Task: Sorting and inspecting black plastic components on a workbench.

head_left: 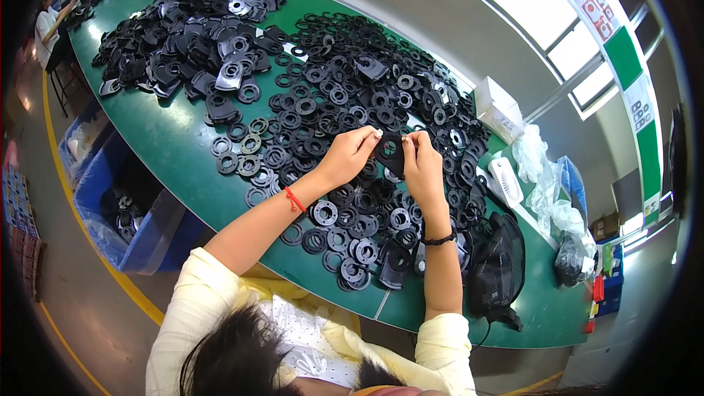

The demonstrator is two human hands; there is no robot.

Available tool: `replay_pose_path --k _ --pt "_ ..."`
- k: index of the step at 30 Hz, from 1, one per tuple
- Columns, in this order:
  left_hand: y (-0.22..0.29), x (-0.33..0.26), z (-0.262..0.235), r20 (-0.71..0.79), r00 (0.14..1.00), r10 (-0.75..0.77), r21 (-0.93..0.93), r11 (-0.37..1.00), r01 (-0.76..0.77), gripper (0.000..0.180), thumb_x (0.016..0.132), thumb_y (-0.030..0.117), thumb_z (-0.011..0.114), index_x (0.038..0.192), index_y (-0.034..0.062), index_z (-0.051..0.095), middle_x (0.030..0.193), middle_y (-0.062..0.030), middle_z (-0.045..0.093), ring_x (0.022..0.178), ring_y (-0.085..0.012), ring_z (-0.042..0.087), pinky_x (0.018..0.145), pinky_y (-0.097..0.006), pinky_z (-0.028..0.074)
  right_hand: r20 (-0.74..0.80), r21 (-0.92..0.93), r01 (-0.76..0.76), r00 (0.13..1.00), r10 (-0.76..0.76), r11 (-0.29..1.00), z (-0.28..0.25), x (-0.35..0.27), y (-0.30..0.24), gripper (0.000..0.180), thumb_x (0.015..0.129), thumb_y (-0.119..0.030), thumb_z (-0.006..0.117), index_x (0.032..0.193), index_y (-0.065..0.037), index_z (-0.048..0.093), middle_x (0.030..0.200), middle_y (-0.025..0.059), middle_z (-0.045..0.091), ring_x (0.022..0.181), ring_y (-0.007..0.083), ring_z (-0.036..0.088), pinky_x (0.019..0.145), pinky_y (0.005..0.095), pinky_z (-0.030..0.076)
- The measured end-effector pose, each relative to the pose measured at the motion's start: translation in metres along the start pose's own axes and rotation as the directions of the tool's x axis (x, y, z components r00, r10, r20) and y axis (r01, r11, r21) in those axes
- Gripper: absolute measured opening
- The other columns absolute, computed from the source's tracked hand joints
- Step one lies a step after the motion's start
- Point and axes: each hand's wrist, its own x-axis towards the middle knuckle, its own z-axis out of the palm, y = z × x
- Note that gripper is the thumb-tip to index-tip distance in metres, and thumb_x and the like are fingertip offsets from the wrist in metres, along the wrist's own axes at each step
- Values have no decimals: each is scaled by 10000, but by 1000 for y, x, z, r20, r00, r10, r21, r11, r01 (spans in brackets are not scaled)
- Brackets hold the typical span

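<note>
Between my two hands, over the middle of the heap, is a black plate with a round hole. My left hand pinches its left edge between thumb and fingers. On the opposite edge my right hand has a similar pinch, with the fingers curled down. Loose black rings lie thickly on the green table under and around both hands. Below my hands, near the front edge, another black plate with a hole rests among the rings.
A tall pile of black plates covers the table's far left. At right are a black mesh bag, a white slotted device, a white box and clear plastic bags. Blue bins stand left below the table edge. A person sits far left.
</note>
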Motion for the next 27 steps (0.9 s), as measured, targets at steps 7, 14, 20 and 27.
replay_pose_path --k 7,14,20,27 --pt "1 0 -3 61 988 140 225 963 -150 238 919 153 475 789 -43 514 642 -134 501 560 -220 490 549 -324 399 111 7 136 984 -136 991 -11 3 -7 128 848 -92 588 939 -1 593 742 101 617 621 170 577 594 279 464" --pt "3 -1 -5 139 965 225 245 936 -253 246 907 139 477 751 -49 508 649 -142 499 575 -263 488 557 -343 394 291 54 144 944 -154 988 -17 4 -3 130 808 -102 625 886 2 618 752 117 639 662 220 623 618 295 490" --pt "3 -2 -4 168 965 202 235 942 -238 244 899 139 479 747 -47 523 644 -147 513 582 -273 512 550 -351 400 323 60 178 928 -188 982 -17 1 -5 129 803 -111 607 860 4 608 709 131 641 611 252 627 580 319 493" --pt "-1 -3 0 169 957 235 235 934 -270 259 905 153 474 746 -42 535 640 -147 530 574 -280 516 547 -349 403 298 -168 284 928 -226 944 -8 -4 -3 139 767 -151 597 784 -15 574 668 128 616 601 307 601 553 378 482"
